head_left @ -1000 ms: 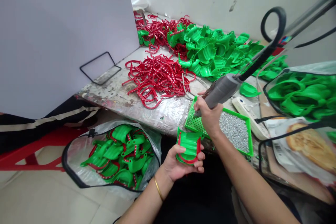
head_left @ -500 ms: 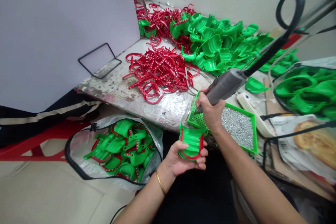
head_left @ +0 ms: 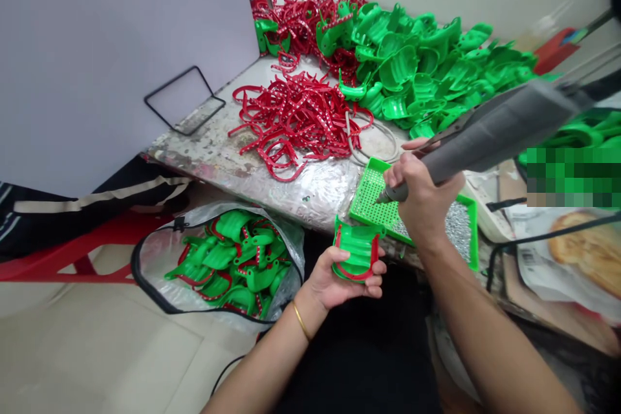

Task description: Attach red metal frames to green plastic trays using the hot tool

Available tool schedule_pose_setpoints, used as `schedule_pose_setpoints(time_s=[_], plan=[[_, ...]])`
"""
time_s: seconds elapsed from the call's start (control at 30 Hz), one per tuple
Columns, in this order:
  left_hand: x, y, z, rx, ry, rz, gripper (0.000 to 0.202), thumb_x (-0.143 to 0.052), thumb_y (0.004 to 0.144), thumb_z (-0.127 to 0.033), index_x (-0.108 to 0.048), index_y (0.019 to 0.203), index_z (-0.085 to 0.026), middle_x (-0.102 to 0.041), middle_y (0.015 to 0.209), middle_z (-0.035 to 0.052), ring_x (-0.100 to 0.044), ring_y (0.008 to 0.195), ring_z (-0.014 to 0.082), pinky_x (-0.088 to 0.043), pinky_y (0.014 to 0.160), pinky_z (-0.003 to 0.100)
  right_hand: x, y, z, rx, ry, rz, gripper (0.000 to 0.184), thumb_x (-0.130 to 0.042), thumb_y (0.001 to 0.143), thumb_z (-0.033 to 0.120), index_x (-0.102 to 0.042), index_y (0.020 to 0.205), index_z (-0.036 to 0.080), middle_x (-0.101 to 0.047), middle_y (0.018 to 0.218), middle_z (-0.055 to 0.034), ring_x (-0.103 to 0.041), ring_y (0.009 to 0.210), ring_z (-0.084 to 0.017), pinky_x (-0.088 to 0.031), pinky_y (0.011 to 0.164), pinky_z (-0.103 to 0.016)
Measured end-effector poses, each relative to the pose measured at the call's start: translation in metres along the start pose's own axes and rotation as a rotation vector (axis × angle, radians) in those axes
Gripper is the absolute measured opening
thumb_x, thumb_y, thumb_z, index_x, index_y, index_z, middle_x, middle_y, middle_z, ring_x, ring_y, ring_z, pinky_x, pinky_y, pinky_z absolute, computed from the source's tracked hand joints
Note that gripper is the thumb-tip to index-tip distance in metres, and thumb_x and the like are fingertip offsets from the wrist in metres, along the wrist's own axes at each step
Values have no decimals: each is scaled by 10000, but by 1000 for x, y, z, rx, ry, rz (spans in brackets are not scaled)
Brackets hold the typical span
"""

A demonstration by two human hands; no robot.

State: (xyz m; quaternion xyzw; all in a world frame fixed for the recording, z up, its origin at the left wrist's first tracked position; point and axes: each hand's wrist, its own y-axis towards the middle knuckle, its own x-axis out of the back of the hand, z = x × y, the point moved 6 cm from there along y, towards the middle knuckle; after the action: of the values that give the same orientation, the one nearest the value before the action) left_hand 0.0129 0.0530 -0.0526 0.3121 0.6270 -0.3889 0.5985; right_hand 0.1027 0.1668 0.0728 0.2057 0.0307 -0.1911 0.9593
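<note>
My left hand (head_left: 339, 281) cradles a green plastic dental impression tray (head_left: 358, 249) with a red strip along its rim, fingers curled beneath it. My right hand (head_left: 422, 197) grips a grey corded power tool (head_left: 499, 132), whose pointed tip (head_left: 388, 196) sits just above a green perforated plate (head_left: 371, 200). That plate rests in a green-rimmed tray holding small silver metal bits (head_left: 458, 229), most of them hidden behind my right hand.
A foil-covered table edge (head_left: 310, 191) bears a heap of red perforated strips (head_left: 295, 119) and a heap of green trays (head_left: 417, 71). A lined bag of assembled trays (head_left: 228, 265) sits on the floor at left. A power strip (head_left: 485, 213) lies right.
My right hand has moved up and to the right, bringing the grey tool closer to the camera. Its tip now shows over the perforated plate. The held tray stays in my left hand.
</note>
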Motion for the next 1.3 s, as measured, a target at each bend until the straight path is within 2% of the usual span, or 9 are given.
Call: schedule_pose_setpoints(time_s=[0.13, 0.33, 0.8, 1.1, 1.23, 1.3], plan=[[-1, 0, 0, -15, -7, -17, 561, -572, 637, -356, -547, 1103, -45, -530, 861, 98, -449, 674, 140, -289, 658, 286, 10, -20, 22, -52, -28, 23, 114, -623, 778, 226, -569, 875, 205, -424, 541, 65, -442, 428, -88, -371, 432, -241], [0, 1, 1, -17, 14, -12, 550, -555, 652, -356, -536, 1111, -53, -537, 867, 99, -455, 681, 143, -296, 654, 284, 24, -46, 20, -111, 11, 38, 133, -628, 788, 219, -575, 908, 200, -447, 577, 60, -456, 437, -80, -385, 446, -243], [-1, 1, 1, -16, 31, -53, 517, -565, 634, -346, -550, 1075, -77, -545, 854, 103, -441, 666, 144, -279, 644, 284, 26, -53, 3, -140, -19, 29, 142, -629, 785, 254, -547, 889, 205, -466, 585, 59, -455, 449, -82, -399, 465, -244], [-2, 1, 0, -2, -35, -28, 536, -550, 644, -349, -540, 1104, -76, -538, 850, 92, -416, 657, 136, -263, 625, 267, 23, -55, 2, -106, 14, 33, 116, -628, 785, 232, -544, 864, 219, -428, 554, 65, -453, 440, -89, -392, 452, -246], [-1, 1, -1, -6, -13, -3, 573, -560, 640, -367, -526, 1128, -68, -541, 933, 119, -409, 669, 138, -248, 618, 264, 25, -59, 2, -87, 52, 41, 104, -623, 793, 211, -553, 871, 206, -451, 567, 57, -460, 449, -86, -399, 469, -250], [-1, 1, -1, -1, -17, 4, 587, -557, 647, -384, -520, 1134, -58, -522, 899, 101, -397, 667, 135, -239, 618, 260, 25, -60, 2, -99, 67, 59, 114, -618, 802, 202, -559, 900, 202, -460, 569, 58, -466, 456, -87, -398, 475, -248]])
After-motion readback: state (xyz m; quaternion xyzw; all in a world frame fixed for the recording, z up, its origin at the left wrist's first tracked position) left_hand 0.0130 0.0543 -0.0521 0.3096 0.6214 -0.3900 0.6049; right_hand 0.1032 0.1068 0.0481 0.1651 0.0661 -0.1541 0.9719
